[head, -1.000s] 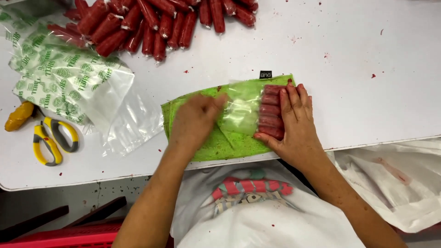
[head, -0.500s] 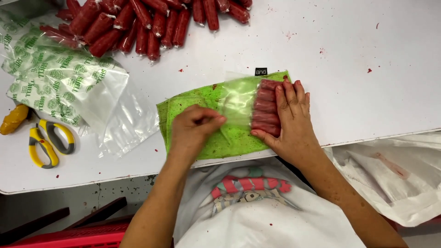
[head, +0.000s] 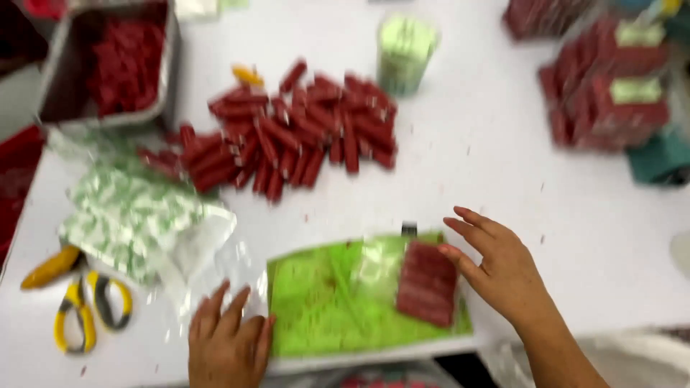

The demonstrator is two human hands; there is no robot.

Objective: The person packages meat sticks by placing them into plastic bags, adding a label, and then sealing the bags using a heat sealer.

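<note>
A green plastic bag [head: 338, 302] lies flat near the table's front edge with a row of red sausages [head: 428, 282] inside its right end. My left hand [head: 226, 343] rests with fingers spread at the bag's left edge, holding nothing. My right hand [head: 496, 266] hovers open just right of the bagged sausages, fingertips near them. The whole view is blurred by motion.
A heap of loose red sausages [head: 295, 133] lies in the middle of the white table [head: 503, 172]. A stack of printed empty bags [head: 136, 215] and yellow-handled scissors [head: 90, 305] sit at left. A metal tray [head: 108, 65], a green cup [head: 404, 52] and packed sausage bundles [head: 611, 86] stand farther back.
The view has tilted up, showing more of the table. My right hand has lifted off the bagged sausages and moved right. My left hand has slid to the bag's left edge.
</note>
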